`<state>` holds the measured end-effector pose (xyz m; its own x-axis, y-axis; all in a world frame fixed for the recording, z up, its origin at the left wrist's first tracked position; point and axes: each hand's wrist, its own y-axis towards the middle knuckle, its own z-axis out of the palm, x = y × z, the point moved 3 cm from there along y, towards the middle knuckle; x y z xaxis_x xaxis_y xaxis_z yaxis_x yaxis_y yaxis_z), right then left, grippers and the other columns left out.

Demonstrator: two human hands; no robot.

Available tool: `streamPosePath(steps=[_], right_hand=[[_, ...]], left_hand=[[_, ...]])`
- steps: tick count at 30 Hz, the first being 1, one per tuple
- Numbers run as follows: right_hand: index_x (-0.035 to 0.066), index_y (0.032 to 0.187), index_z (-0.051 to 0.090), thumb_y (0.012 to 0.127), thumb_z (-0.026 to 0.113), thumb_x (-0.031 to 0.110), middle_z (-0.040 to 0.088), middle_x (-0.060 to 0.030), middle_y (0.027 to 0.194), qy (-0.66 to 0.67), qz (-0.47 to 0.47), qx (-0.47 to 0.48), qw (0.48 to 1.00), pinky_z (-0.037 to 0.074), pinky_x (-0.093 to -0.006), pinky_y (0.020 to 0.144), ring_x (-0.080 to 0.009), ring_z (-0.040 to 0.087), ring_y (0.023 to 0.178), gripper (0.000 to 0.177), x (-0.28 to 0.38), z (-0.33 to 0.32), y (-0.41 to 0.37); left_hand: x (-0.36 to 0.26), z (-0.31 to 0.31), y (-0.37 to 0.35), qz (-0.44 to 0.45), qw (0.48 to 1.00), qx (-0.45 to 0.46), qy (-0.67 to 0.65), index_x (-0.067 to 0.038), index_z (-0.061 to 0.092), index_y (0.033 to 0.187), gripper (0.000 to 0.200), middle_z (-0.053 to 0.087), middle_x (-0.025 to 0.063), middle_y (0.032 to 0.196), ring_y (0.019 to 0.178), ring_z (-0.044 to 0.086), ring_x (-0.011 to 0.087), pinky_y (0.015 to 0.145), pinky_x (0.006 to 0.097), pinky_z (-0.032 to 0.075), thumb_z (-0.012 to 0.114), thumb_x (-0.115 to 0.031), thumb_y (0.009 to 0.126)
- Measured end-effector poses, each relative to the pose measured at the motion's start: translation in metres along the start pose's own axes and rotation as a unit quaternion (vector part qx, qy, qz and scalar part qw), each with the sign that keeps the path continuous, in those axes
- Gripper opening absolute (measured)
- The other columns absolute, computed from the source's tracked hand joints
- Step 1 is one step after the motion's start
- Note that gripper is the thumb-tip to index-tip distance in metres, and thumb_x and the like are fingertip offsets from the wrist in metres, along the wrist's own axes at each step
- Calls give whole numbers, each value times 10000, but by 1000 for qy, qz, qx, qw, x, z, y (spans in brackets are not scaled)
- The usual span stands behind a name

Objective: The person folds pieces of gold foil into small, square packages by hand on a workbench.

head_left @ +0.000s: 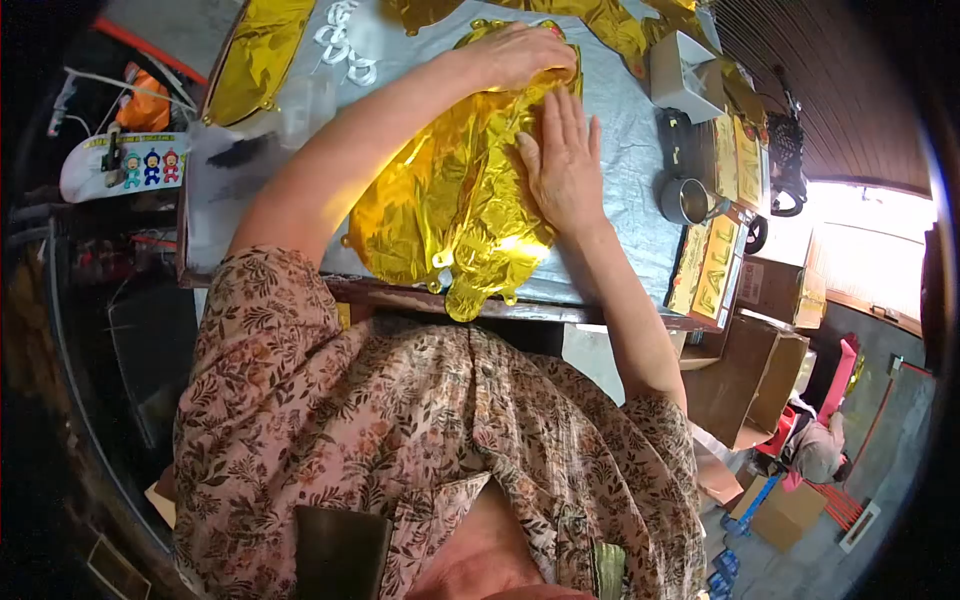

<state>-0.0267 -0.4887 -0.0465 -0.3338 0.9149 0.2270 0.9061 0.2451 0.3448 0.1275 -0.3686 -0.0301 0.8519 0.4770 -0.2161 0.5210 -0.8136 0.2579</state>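
Note:
A flat, crinkled gold foil balloon (440, 190) with small tabs along its edge lies on the table in front of me. My left hand (525, 58) reaches across to its far end, with bent fingers closed on the foil there; the fingertips are partly hidden. My right hand (568, 175) rests flat along the balloon's right side, fingers stretched out and pointing away from me. Part of the foil is folded over in the middle, and its near end hangs slightly past the table edge.
More gold foil (262, 55) lies at the left, with further pieces along the far edge. White rings (347, 45) sit at the back left. A white box (683, 75), a metal cup (686, 201) and printed boxes (712, 265) line the right side. Cardboard boxes (745, 375) stand beyond.

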Motion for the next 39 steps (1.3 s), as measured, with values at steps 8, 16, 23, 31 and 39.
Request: streamPosePath(steps=[8,16,23,31,39], right_hand=[[-19,1563,362,1078,495,408,372,-215,1631,-35,17,45,998,210,-569,1248,-406,319,1525,659,-4,-5,-16],[-20,1548,392,1052,550,390,392,-212,1619,-12,-35,53,998,239,-548,1243,-368,342,1520,663,6,-6,-16],[-7,1556,394,1055,548,384,394,-205,1619,-7,-54,43,998,218,-543,1253,-368,336,1520,655,7,-5,-17],[93,1344,653,981,671,174,578,-148,1406,89,-162,12,983,475,-455,1015,-360,577,1215,372,28,-31,-15],[141,1306,688,945,711,178,629,-68,1259,68,-228,-29,971,473,-417,890,-297,593,1040,363,25,-17,-19]], left_hand=[[13,24,4,22,998,-37,-49,-153,676,1338,368,636,20,1440,1344,550,253,1131,432,404,558,-106,992],[23,35,9,76,989,-118,-43,-92,676,1282,314,665,82,1354,1251,601,300,1061,444,461,569,-236,1024],[1,-12,-20,66,964,-191,-172,-32,656,1310,354,680,215,1247,1186,632,383,1014,446,509,592,-92,967],[-25,-59,-185,-364,930,-25,49,-31,674,1162,436,678,162,1174,1131,634,358,968,475,503,616,-437,1015],[-49,-39,-188,-400,911,-44,93,26,681,1054,822,676,250,1031,1001,669,450,878,512,539,702,-761,818]])
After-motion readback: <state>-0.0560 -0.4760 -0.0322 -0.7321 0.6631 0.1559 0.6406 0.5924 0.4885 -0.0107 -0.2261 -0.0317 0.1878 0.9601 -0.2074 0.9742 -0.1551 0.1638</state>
